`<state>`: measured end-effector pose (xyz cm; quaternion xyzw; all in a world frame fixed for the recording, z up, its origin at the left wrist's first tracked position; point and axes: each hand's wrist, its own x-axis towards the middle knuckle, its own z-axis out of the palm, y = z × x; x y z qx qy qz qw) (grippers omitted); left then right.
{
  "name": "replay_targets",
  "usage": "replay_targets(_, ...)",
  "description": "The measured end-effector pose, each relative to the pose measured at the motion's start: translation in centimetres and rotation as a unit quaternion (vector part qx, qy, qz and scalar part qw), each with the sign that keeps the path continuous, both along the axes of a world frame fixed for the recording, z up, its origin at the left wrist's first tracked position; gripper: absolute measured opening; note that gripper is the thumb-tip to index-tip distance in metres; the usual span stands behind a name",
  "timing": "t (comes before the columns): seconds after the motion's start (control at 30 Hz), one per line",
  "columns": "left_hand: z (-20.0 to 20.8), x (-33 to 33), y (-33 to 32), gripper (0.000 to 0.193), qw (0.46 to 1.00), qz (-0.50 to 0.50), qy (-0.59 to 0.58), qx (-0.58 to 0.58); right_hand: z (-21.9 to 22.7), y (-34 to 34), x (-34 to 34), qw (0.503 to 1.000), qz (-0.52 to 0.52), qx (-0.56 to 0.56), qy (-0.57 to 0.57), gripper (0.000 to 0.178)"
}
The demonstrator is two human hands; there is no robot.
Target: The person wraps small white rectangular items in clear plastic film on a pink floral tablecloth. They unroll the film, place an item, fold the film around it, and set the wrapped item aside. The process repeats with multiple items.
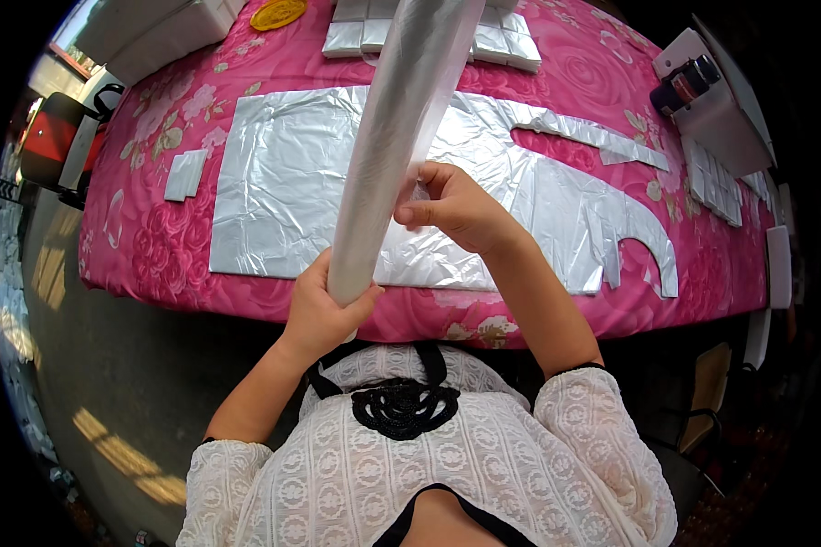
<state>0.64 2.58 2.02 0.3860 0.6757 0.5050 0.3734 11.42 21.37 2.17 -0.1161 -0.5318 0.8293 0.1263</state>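
Note:
A long roll of clear plastic film slants up and away from me above the table. My left hand is closed around its lower end. Beside the roll's right side, my right hand pinches a bit of its thin film between thumb and fingers. Under the roll lies a flat, silvery plastic sheet with curved cut-outs and narrow strips at its right end. Whether it is one layer or several I cannot tell. The roll hides part of its middle.
The table wears a pink rose-patterned cloth. Folded plastic packets are stacked at the back, with more packets at the right. A small folded piece lies left. A dark bottle, a yellow disc and a chair also show.

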Motion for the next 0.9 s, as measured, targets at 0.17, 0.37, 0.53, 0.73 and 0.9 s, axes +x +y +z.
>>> replay_targets(0.17,-0.1,0.1,-0.1,0.024,0.993,-0.008,-0.119,0.005,-0.2,-0.8,0.4,1.0,-0.009,-0.005,0.009,0.019)
replay_targets(0.37,-0.6,0.5,-0.1,0.033,0.964,-0.02,-0.266,-0.009,-1.6,-1.6,0.7,1.0,-0.006,0.013,-0.022,0.019)
replay_targets(0.53,-0.6,0.3,-0.1,0.037,0.94,-0.047,-0.339,-0.001,-2.0,-2.5,0.5,0.999,-0.04,-0.028,-0.012,0.02)
replay_targets(0.73,-0.5,0.3,0.2,0.044,0.921,-0.049,-0.387,0.0,-2.5,-2.1,1.0,0.998,-0.062,-0.019,0.008,0.021)
replay_targets(0.9,-1.1,0.3,-0.2,0.042,0.885,-0.112,-0.452,0.005,-3.3,-2.5,1.0,0.998,-0.043,-0.043,-0.019,0.032)
